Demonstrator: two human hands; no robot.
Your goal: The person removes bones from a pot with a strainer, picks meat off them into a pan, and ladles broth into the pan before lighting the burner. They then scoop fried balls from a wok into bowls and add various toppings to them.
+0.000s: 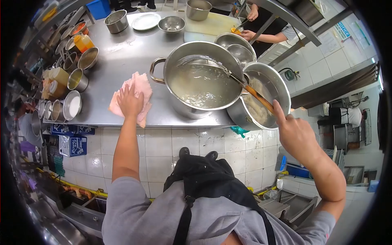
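A: Left hand (130, 102) status?
B: Arm extended forward, palm down, fingers spread flat on pink cloth (134, 96). Cloth located on steel counter (118, 57), at 9 o'clock from large pot (202, 79).
A: Right hand (296, 132) status?
B: Forearm raised from 5 o'clock, fingers clamped around wooden ladle handle (257, 96), index finger extended along it.
A: Ladle axis?
B: Long axis running 4 o'clock to 10 o'clock; business end pointing toward 10 o'clock, submerged in cloudy liquid inside large pot. Handle crossing above second pot (261, 98), touching large pot at 3 o'clock.
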